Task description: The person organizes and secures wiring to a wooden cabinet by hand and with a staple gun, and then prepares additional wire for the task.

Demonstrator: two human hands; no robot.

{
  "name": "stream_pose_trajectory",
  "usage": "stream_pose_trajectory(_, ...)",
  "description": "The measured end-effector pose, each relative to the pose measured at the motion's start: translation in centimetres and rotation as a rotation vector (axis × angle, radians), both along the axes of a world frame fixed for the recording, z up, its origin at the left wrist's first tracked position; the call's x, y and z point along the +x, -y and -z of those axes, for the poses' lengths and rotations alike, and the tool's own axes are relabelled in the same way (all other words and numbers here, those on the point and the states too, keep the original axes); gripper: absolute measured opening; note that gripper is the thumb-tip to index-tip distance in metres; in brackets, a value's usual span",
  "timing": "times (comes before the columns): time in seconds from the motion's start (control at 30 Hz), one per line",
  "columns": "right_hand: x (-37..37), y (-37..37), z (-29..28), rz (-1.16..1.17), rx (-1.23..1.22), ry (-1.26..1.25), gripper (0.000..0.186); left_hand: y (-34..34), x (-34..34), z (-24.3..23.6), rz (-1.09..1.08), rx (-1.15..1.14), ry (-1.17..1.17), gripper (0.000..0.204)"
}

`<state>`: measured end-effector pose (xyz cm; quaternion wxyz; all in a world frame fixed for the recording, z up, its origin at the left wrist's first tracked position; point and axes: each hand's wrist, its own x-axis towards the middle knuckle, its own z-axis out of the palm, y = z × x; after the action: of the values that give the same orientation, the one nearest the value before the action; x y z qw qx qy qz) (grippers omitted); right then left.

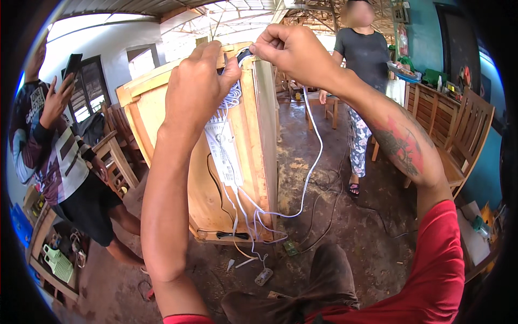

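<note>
Fingers of our right hand (288,51) pinch the white wire (314,162) at the wooden cabinet's (259,151) top corner; the wire hangs straight down toward the floor. Our left hand (197,86), just beside, closes on the coiled white bundle (232,97).

My left hand (197,89) and right hand (288,51) crowd the top edge of the tall pale wooden cabinet (253,162), so there's little room there. White wires (310,162) loop down its right side and block that gap. Open concrete floor (350,227) lies right of it. A wooden chair (116,156) and a seated person (59,156) close off the left.
</note>
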<state>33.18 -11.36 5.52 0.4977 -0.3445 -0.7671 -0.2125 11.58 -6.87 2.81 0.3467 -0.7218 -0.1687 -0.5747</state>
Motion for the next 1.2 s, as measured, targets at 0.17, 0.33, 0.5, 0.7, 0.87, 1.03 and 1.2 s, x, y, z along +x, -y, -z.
stream_pose_trajectory(0.17,0.1,0.3,-0.6,0.057,0.078,0.110,0.026,0.1,-0.5,-0.4,0.066,-0.027,-0.015,0.029)
stream_pose_trajectory(0.33,0.1,0.4,-0.2,0.071,0.085,0.085,0.025,0.3,-0.2,-0.8,0.128,-0.117,0.044,0.039)
stream_pose_trajectory(0.5,0.7,-1.0,0.8,-0.157,0.088,0.004,0.018,0.7,-0.2,-1.4,-0.003,-0.133,0.021,0.041)
stream_pose_trajectory(0.7,1.9,-2.7,1.9,-0.396,-0.156,-0.276,0.021,2.6,0.0,-3.8,-0.049,-0.275,-0.107,0.040)
stream_pose_trajectory(0.87,0.9,-3.9,2.7,-0.401,-0.051,-0.321,0.023,4.1,0.1,-4.6,-0.147,-0.392,-0.191,0.034)
stream_pose_trajectory(1.03,1.1,-4.6,2.8,-0.213,0.340,-0.173,0.020,3.8,0.7,-3.8,-0.154,-0.256,-0.218,0.028)
stream_pose_trajectory(1.2,1.3,-5.9,2.3,-0.211,0.192,-0.236,0.019,3.1,0.5,-3.4,-0.086,-0.228,-0.185,0.026)
